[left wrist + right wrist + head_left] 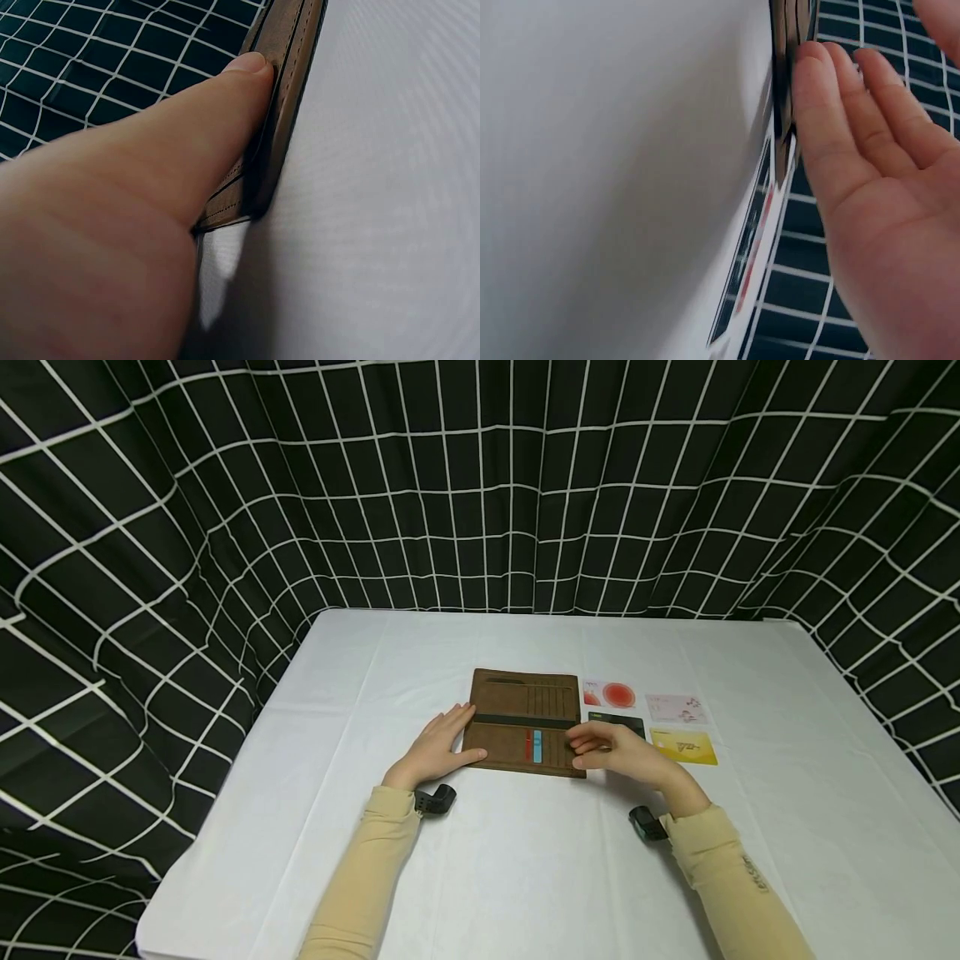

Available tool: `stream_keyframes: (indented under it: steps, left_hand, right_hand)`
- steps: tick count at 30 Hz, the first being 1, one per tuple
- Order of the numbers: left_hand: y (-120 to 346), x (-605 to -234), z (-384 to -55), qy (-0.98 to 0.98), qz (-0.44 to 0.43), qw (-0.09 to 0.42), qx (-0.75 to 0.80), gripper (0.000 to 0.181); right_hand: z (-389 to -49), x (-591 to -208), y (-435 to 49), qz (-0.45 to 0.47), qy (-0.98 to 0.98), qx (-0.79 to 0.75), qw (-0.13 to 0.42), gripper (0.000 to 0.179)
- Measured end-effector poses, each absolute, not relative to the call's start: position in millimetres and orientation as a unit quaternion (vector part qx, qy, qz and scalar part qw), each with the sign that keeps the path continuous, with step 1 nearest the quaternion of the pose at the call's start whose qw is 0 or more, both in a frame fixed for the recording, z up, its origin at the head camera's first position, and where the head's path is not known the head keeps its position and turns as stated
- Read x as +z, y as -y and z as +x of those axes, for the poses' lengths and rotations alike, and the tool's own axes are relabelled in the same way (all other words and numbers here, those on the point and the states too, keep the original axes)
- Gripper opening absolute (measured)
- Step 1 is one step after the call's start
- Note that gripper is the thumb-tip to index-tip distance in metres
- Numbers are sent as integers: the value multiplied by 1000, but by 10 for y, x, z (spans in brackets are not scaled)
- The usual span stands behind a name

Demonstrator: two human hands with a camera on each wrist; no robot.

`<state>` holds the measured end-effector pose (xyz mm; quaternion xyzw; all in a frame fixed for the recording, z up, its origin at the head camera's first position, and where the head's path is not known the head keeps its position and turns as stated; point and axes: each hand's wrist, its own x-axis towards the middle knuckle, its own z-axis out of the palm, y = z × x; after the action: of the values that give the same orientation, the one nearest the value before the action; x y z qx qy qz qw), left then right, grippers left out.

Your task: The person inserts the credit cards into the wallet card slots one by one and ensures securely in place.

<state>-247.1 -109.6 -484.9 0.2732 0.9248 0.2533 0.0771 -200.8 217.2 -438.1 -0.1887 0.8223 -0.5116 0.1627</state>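
Observation:
A brown bifold wallet (pixel 501 700) lies open flat on the white table. In its lower half, a red card (pixel 528 746) and a light blue card (pixel 537 747) show in the slots. My left hand (pixel 435 747) rests at the wallet's left edge, its thumb (pixel 236 97) pressing on the lower corner. Over the lower right part of the wallet is my right hand (pixel 630 755), fingers extended and slightly bent. The right wrist view has those fingertips (pixel 814 60) against the wallet (pixel 784 45), with no card visible in them.
Right of the wallet lie a white card with a red circle (pixel 618 695), a pale pink card (pixel 677 708), a yellow card (pixel 684 746) and a black card (pixel 626 722) partly behind my right hand. A black checked curtain (pixel 495 510) surrounds the table (pixel 510 868).

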Motion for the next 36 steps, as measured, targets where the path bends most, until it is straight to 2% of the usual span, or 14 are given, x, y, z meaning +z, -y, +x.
stream_keyframes:
  steps: [19,36]
  left_hand:
    - [1090,-4850,-2471,-925,272,78,252,85]
    - [1093,-4882,-2472,-923,278,61,258,85]
  right_hand:
    - [-2035,-4257,-2566,-121,-851,-500,103,52]
    - [-2108,-4261,-2756,-89,-890,-438,90,63]
